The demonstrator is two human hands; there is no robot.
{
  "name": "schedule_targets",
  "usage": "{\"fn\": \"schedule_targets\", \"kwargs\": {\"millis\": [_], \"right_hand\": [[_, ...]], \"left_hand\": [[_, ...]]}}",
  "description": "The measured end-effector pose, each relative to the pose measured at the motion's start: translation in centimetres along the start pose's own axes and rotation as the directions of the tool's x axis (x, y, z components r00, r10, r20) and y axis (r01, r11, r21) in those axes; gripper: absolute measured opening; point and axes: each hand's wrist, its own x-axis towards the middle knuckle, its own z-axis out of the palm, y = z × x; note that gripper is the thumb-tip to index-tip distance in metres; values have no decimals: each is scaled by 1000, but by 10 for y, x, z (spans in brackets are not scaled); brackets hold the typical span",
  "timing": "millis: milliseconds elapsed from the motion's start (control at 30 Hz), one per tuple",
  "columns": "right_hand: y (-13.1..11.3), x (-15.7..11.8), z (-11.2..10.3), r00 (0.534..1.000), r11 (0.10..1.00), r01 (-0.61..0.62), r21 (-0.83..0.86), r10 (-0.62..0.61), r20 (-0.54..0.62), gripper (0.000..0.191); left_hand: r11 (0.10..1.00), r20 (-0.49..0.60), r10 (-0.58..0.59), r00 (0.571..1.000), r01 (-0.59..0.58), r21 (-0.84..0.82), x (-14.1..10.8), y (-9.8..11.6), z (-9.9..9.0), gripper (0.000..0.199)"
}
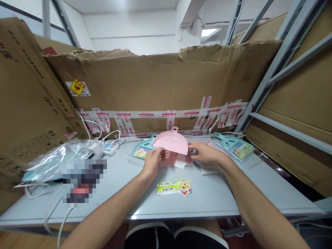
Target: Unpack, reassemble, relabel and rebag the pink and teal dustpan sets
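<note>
A pink dustpan (171,141) is held tilted over the table, its handle loop pointing away. My left hand (155,159) pinches its lower left edge, and my right hand (201,151) grips its right corner. Beneath it lie a flat pink piece (168,161) and a white card (181,161). Nearer to me rests a yellow-green printed label (173,187). A packaged teal dustpan set (141,152) lies to the left, another teal set (240,149) to the right. Part of a pink item (209,142) shows behind my right hand.
Cardboard walls (155,86) enclose the back and sides of the grey table (124,200). At left are a clear plastic bag (57,159), a white power strip (111,148), cables and a pixelated object (84,180). Metal shelf posts stand at right.
</note>
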Motion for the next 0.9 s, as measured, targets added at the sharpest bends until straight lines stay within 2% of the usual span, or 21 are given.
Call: {"fn": "schedule_targets", "kwargs": {"millis": [100, 200, 367, 500, 600, 700, 767, 833, 900], "right_hand": [[-23, -1, 16, 997, 989, 62, -133, -55, 56, 37], [-37, 3, 31, 991, 976, 118, -185, -104, 83, 49], [-45, 9, 32, 993, 981, 99, -164, -87, 78, 27], [-60, 0, 29, 974, 977, 194, -88, -181, 138, 27], [-84, -8, 46, 968, 949, 237, -206, -212, 136, 18], [-106, -13, 68, 970, 918, 234, -319, -198, 140, 18], [-114, -14, 73, 959, 929, 262, -260, -221, 176, 34], [-115, -14, 66, 937, 949, 303, -85, -280, 207, 48], [-107, -13, 50, 928, 940, 315, 133, -335, 166, 43]], "left_hand": [[999, -50, 34, 998, -35, -17, 3, 1, -1, 21], [998, -74, 51, 996, -53, -36, 5, 0, -2, 21], [997, -50, 42, 998, -45, -58, 6, -2, -2, 20], [998, -34, 28, 999, -30, -59, 7, -3, -3, 20], [1000, -11, 10, 1000, -11, -21, 5, -7, -2, 19], [992, 63, -110, 992, 106, 67, 0, -13, 1, 19], [973, 117, -204, 972, 188, 135, -3, -14, 1, 19], [950, 178, -280, 943, 246, 191, -6, -13, 1, 19], [928, 231, -341, 911, 287, 237, -7, -8, -1, 22]]}}
